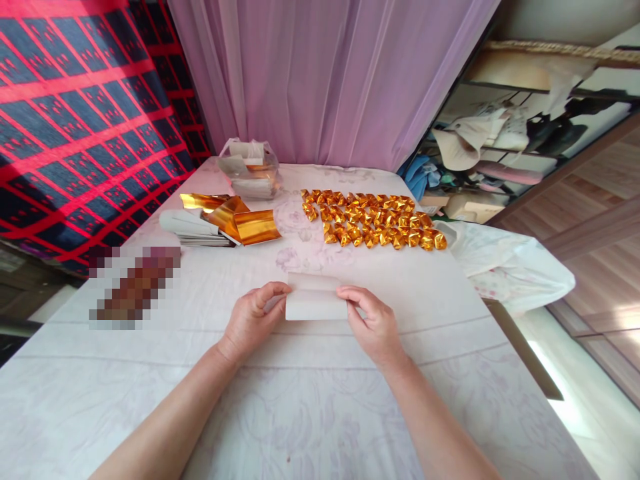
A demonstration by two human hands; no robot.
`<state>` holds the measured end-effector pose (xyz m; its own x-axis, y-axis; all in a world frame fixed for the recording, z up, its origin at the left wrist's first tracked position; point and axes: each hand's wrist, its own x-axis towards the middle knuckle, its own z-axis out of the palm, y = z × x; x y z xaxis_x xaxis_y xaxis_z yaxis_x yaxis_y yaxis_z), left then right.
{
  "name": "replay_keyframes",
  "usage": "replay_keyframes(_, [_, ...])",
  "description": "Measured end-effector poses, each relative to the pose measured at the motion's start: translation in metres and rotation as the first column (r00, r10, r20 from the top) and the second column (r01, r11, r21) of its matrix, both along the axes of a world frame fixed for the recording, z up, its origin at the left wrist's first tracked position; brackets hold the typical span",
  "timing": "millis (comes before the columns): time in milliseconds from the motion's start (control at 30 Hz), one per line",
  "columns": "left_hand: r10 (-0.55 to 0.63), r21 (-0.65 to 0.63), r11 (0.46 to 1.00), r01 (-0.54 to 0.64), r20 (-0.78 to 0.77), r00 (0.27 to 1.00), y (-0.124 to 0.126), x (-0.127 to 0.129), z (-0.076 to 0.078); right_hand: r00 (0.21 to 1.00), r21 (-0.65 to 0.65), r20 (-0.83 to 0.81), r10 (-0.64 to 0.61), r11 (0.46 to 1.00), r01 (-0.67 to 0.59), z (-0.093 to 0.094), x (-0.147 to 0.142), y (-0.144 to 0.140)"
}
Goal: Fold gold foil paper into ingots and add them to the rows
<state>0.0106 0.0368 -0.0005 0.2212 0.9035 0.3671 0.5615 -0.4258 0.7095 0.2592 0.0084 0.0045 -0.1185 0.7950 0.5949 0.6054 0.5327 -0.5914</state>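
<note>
Forearms [175, 407] lie nearest you. Left to right: gold foil-paper stack [200, 230], likely placed for easy reach; your left hand [257, 317] and right hand [373, 323] pinch opposite ends of the creased white sheet [316, 305], centred before you, probably for even tension; folded gold-foil nuggets [383, 219], rowed apart.

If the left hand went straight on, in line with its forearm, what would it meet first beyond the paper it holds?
Past the pale paper, the left hand would probably meet the folded gold pieces, after crossing over the tablecloth; depth is hard to judge here.
</note>
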Motion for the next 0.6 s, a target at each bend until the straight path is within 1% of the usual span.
replay_keyframes(100, [-0.057,0.039,0.997,0.065,-0.177,0.983,0.001,-0.006,-0.005,0.989,0.016,0.145,0.043,0.999,-0.046,-0.010,0.005,-0.002])
replay_keyframes(200, [-0.134,0.008,0.989,0.146,-0.349,0.928,-0.002,-0.010,-0.007,0.957,-0.024,0.278,0.077,0.997,-0.073,-0.021,0.010,-0.006])
replay_keyframes(267, [-0.146,-0.002,0.987,0.160,-0.424,0.894,-0.006,-0.012,-0.007,0.936,-0.048,0.338,0.101,0.995,-0.090,-0.025,0.012,-0.009])
replay_keyframes(400, [-0.123,0.028,0.987,0.159,-0.505,0.854,-0.012,-0.012,-0.006,0.915,-0.064,0.385,0.122,0.992,-0.105,-0.026,0.011,-0.013])
replay_keyframes(600, [-0.114,0.096,0.973,0.208,-0.586,0.803,-0.020,-0.012,-0.004,0.887,-0.058,0.439,0.146,0.989,-0.134,-0.024,0.009,-0.013])
